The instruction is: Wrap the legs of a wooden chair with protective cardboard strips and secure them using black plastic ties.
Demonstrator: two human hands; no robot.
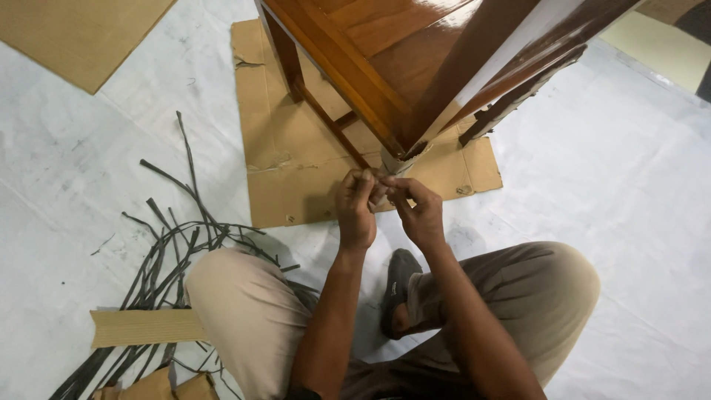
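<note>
Fingertips of the left hand (357, 207) and right hand (418, 211) pinched together on pale wrapping (396, 163) at the wooden furniture leg (415, 111), above cardboard (296, 163). Pulling unevenly could probably tear the wrapping or tip the tilted furniture.

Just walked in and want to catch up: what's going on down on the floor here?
A person sits on the floor with knees bent, both hands raised to the bottom end of a wooden furniture leg that is wrapped in pale material. The left hand and right hand pinch at that wrapping side by side. The glossy brown wooden furniture stands over a flattened cardboard sheet. A heap of dark straps lies to the person's left on the white floor covering.
</note>
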